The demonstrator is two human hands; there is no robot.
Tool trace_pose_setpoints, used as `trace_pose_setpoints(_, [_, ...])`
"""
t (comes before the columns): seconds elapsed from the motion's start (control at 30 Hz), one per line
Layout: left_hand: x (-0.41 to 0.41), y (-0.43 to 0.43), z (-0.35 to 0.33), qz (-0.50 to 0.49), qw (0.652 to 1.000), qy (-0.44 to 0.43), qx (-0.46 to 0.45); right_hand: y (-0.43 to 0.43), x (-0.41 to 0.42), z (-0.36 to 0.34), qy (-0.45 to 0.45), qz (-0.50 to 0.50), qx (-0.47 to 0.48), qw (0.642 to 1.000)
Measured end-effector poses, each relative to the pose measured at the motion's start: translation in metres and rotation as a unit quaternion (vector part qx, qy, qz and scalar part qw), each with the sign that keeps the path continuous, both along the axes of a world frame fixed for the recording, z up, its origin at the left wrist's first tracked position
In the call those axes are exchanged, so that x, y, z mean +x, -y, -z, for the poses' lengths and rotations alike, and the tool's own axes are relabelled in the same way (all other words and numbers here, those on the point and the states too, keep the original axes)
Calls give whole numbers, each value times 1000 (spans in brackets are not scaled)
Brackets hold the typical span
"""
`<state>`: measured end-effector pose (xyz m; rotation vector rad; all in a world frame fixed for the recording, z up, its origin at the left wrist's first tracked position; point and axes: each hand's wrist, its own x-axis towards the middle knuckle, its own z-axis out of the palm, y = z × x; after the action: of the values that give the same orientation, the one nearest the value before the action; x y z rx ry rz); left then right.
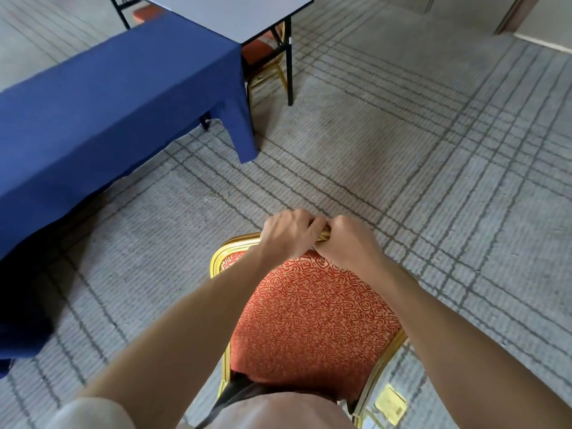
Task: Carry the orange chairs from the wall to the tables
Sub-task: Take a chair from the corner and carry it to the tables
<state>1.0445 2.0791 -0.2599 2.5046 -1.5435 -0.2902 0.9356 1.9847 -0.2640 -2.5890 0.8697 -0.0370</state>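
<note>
in the head view, the left hand (288,235) and the right hand (348,243) are both gripping the gold top rail of an orange chair (309,314). their fingers are curling over the rail and the two hands are touching side by side. the chair's patterned backrest is showing directly in front of the person, above the grey lined carpet (418,156); whether its legs are touching the carpet cannot be told. a blue-draped desk (108,97) is standing at the upper left, well apart from the chair. beyond it, a grey-topped folding desk (229,13) is standing over a second orange chair (263,55).
</note>
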Motion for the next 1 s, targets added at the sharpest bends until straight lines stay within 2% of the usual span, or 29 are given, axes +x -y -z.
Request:
trace_pose_setpoints(0.13, [23, 19, 6, -31, 995, -93, 10, 15, 23, 1, -45, 8, 17, 999])
trace_pose_setpoints(0.2, [42, 18, 2, -2, 994, -105, 9, 17, 45, -4, -60, -6, 9, 998])
trace_pose_setpoints(0.33, [97, 7, -17, -52, 990, -131, -11, 14, 105, -26, -55, -65, 6, 996])
trace_pose_setpoints(0.57, [172, -16, -63, -132, 989, -46, -57, 12, 204, -67, 35, -189, -99, 976])
trace_pose_setpoints(0.7, [193, -19, -60, -107, 991, 47, -58, 21, 234, -64, 70, -250, -152, 954])
trace_pose_setpoints(0.83, [209, -7, -51, -121, 989, 44, -66, 39, 260, -49, 87, -291, -177, 936])
trace_pose_setpoints(1.0, [249, 34, -39, -201, 979, 19, -42, 86, 315, -37, 62, -370, -160, 913])
